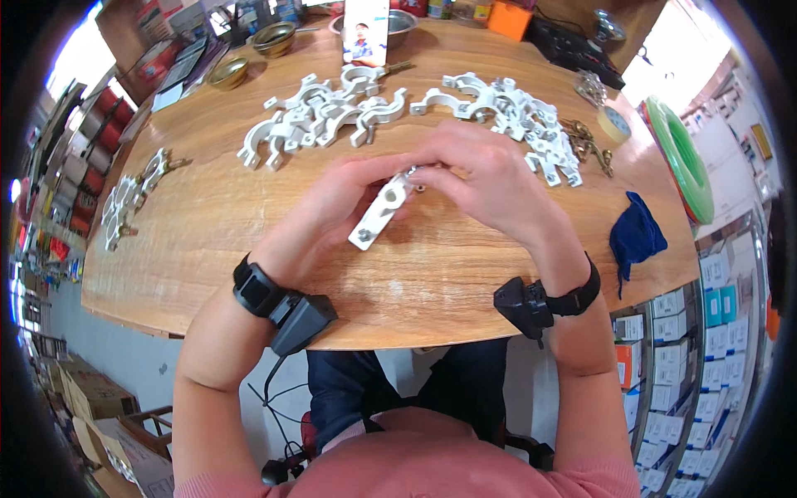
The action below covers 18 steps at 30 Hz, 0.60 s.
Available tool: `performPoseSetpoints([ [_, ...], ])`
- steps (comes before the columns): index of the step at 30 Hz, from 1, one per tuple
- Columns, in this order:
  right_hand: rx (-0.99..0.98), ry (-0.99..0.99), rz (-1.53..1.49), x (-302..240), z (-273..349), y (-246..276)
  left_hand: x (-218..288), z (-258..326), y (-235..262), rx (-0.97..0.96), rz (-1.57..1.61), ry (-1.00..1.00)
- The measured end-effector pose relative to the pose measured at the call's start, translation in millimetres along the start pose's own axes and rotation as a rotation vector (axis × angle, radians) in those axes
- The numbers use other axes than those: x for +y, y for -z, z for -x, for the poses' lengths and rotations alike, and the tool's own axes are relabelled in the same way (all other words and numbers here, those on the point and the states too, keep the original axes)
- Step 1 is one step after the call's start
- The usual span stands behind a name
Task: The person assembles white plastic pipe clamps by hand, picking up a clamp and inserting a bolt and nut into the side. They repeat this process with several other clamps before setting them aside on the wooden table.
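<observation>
Clamp: a white plastic pipe clamp (380, 212) with a metal screw through it, held just above the wooden table (249, 216), near its front edge.
Left hand (344, 199): grip closed on the clamp's upper part.
Right hand (490, 178): fingers pinched at the clamp's top end, at a small screw.
Handling: likely light, stiff and smooth; best held by its flat ends.
Room: clamp piles (332, 112) beyond, a blue cloth (635, 236) right; bare table around the hands.
</observation>
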State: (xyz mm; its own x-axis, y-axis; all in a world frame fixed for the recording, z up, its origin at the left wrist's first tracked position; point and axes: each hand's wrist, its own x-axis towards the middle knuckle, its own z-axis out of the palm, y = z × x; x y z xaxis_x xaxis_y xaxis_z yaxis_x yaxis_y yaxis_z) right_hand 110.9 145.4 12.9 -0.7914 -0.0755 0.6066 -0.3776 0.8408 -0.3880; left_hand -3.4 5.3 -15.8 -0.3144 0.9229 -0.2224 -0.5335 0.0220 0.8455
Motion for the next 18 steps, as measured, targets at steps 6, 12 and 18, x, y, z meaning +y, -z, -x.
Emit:
performPoseSetpoints([
  [6, -0.041, -0.083, -0.002, -12, 4, -1, -6, 9, -4, 0.04, -0.037, 0.031],
  [12, -0.018, -0.171, 0.151, 1, 5, -3, -16, 13, -2, 0.006, -0.074, -0.149],
  [18, -0.042, 0.05, 0.045, 14, -10, 3, 4, -18, 19, -0.189, -0.178, -0.165],
])
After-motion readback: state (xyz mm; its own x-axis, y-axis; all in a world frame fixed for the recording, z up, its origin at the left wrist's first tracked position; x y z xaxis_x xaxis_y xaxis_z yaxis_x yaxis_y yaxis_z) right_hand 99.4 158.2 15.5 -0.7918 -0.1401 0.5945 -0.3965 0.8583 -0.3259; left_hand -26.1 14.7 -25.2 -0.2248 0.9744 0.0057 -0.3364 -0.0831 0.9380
